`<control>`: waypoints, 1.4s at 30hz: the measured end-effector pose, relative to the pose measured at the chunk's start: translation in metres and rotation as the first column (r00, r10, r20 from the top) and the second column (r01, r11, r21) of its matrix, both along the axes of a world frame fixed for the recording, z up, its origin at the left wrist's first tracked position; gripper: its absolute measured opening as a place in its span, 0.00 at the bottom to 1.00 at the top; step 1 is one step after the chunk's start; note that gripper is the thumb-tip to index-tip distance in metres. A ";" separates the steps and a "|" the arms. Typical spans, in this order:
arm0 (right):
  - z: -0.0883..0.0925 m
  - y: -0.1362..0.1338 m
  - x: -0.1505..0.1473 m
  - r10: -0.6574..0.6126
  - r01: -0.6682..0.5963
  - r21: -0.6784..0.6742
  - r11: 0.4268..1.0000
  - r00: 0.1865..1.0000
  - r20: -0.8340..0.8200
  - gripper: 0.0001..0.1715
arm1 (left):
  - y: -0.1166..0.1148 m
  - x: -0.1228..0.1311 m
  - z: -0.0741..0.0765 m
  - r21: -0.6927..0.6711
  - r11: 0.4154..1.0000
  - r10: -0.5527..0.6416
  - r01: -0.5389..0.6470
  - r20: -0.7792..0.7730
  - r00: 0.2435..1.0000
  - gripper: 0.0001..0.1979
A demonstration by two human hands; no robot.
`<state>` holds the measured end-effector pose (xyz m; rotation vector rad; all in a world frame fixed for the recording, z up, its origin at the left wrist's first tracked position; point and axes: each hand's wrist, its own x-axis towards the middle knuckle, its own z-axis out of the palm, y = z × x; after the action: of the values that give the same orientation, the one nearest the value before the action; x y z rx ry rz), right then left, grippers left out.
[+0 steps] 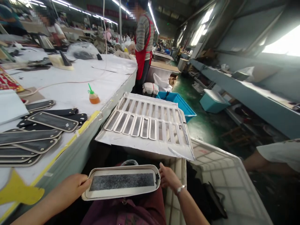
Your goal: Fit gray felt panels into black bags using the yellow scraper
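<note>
Panel, place: The long panel (121, 182) sat in front of me, above my lap, lying crosswise in my view.
Panel, outline: It was a narrow oblong with rounded corners, the left end a little lower than the right.
Panel, rim: A pale cream band ran round the edge and looked slightly raised above the face.
Panel, face: Cream, with a dark grey strip (140, 180) along the middle; the strip was speckled lighter and had squared ends.
Panel, right end: I noted a small black patch (157, 177) beside the rim; too small to identify.
Left hand: My left hand (77, 185) was clamped on the panel's left end, thumb on top.
Right hand: My right hand (169, 177) was at the opposite end, fingers loosely bent; I could not tell whether they touched the rim.
Board: Beyond the panel, a pale board (140, 144) carried six smaller rounded pieces (128, 124) in a row.
Table: On my left, dark strips with metal eyelets (53, 121) lay overlapping on the white table (70, 97).
</note>
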<state>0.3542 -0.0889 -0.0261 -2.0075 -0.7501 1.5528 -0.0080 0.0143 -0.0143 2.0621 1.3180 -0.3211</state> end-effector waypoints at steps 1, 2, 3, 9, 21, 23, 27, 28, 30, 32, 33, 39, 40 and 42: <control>0.008 -0.001 0.004 0.027 -0.027 -0.010 1.000 0.999 0.035 0.34 | 0.000 0.000 0.001 -0.002 1.000 -0.003 0.003 -0.001 1.000 0.24; 0.016 -0.002 0.005 0.098 -0.098 -0.009 0.995 0.990 0.103 0.35 | 0.001 0.000 0.002 -0.004 1.000 -0.007 0.007 -0.004 1.000 0.23; 0.025 -0.003 0.005 0.216 -0.220 -0.006 0.975 0.952 0.217 0.34 | 0.001 0.001 0.003 -0.004 1.000 -0.011 0.011 -0.010 1.000 0.23; 0.050 -0.010 -0.024 0.586 -0.690 -0.181 0.700 0.411 0.699 0.23 | 0.003 -0.001 0.003 0.014 1.000 -0.028 0.028 -0.004 1.000 0.24; 0.036 -0.020 -0.034 0.509 -0.612 -0.036 0.790 0.621 0.596 0.23 | 0.009 0.004 0.023 0.023 1.000 -0.020 0.017 0.154 0.988 0.18; 0.026 -0.020 -0.031 0.441 -0.484 -0.028 0.875 0.771 0.458 0.26 | 0.006 -0.001 0.019 -0.174 0.978 0.167 -0.119 0.296 0.941 0.20; 0.017 -0.020 -0.027 0.436 -0.449 -0.045 0.892 0.833 0.341 0.28 | 0.001 -0.006 0.015 -0.375 0.890 0.409 -0.262 0.397 0.822 0.27; 0.018 -0.021 -0.026 0.445 -0.467 -0.033 0.884 0.817 0.366 0.27 | -0.001 -0.006 0.015 -0.381 0.884 0.426 -0.269 0.423 0.800 0.29; 0.019 -0.021 -0.027 0.459 -0.516 0.008 0.856 0.768 0.447 0.25 | -0.003 -0.006 0.016 -0.440 0.856 0.480 -0.271 0.485 0.731 0.32; 0.019 -0.021 -0.028 0.466 -0.569 0.026 0.822 0.698 0.544 0.23 | -0.007 -0.007 0.015 -0.501 0.824 0.530 -0.262 0.521 0.669 0.31; 0.019 -0.022 -0.028 0.463 -0.582 0.014 0.813 0.662 0.590 0.23 | -0.009 -0.007 0.014 -0.517 0.814 0.546 -0.265 0.526 0.652 0.31; 0.009 -0.034 -0.031 0.391 -0.593 -0.028 0.805 0.495 0.776 0.20 | -0.022 0.001 0.017 -0.135 0.931 0.364 -0.339 0.293 0.884 0.19; 0.007 -0.036 -0.030 0.382 -0.629 -0.006 0.777 0.465 0.799 0.19 | -0.022 0.003 0.020 -0.029 0.949 0.314 -0.315 0.223 0.923 0.17; 0.004 -0.039 -0.028 0.372 -0.688 0.038 0.725 0.437 0.819 0.18 | -0.022 0.007 0.024 0.090 0.965 0.235 -0.247 0.123 0.964 0.16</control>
<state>0.3260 -0.1275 -0.0223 -2.1874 -2.0598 0.5715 -0.0007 -0.0074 0.0093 1.9451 1.5251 -0.0285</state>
